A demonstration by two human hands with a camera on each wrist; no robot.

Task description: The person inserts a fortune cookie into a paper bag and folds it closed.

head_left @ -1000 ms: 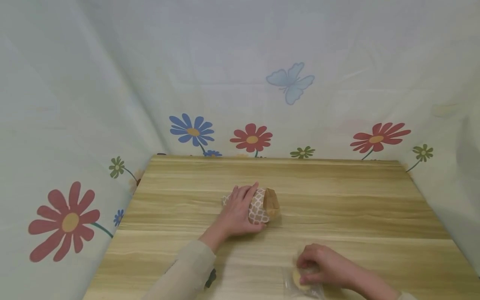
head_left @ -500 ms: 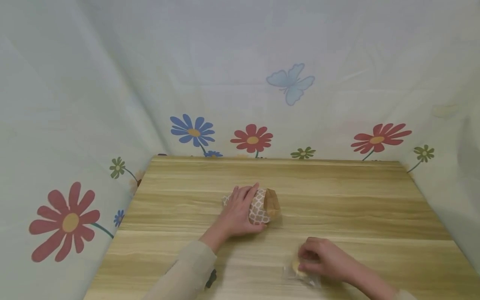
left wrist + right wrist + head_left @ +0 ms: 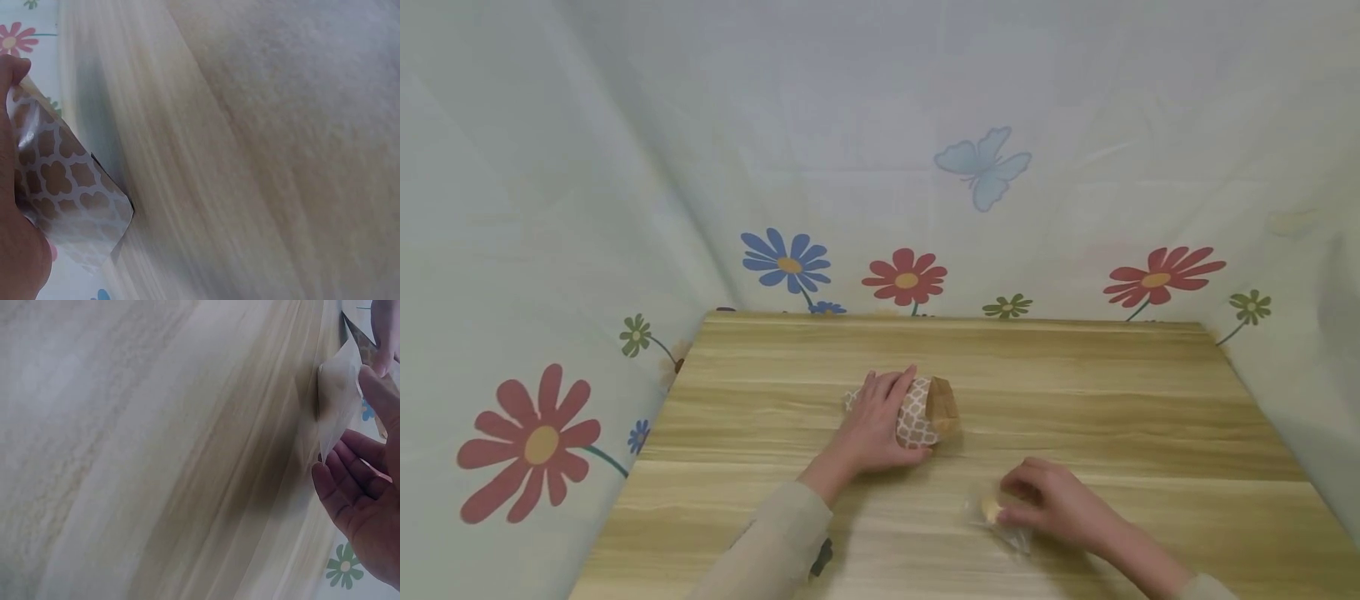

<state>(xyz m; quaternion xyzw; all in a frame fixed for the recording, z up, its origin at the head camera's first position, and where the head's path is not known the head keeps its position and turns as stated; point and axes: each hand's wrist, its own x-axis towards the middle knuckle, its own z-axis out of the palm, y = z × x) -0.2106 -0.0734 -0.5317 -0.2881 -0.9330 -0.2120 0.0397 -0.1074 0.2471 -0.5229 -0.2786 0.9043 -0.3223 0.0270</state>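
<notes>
My left hand [image 3: 871, 432] grips a brown paper bag [image 3: 914, 421] with a white lattice print, lying on its side on the table. Its open mouth faces right and shows plain brown paper inside; the hand covers much of the rest. In the left wrist view the thumb and fingers hold the bag [image 3: 69, 178] by its sides. Nearer the front, to the right of the bag, my right hand [image 3: 1063, 507] pinches a clear plastic packet [image 3: 1013, 537] with a round, pale yellow piece inside. The right wrist view has the packet [image 3: 337, 390] between thumb and fingers.
The wood-grain table [image 3: 1112, 400] stretches out around both hands. A white curtain [image 3: 850, 100] printed with flowers and a butterfly hangs behind and at the sides. A small dark object [image 3: 822, 558] shows beside the left sleeve [image 3: 778, 533].
My right hand has moved away from the front edge with the packet, a little nearer the bag's mouth. The left hand and the bag have stayed in place.
</notes>
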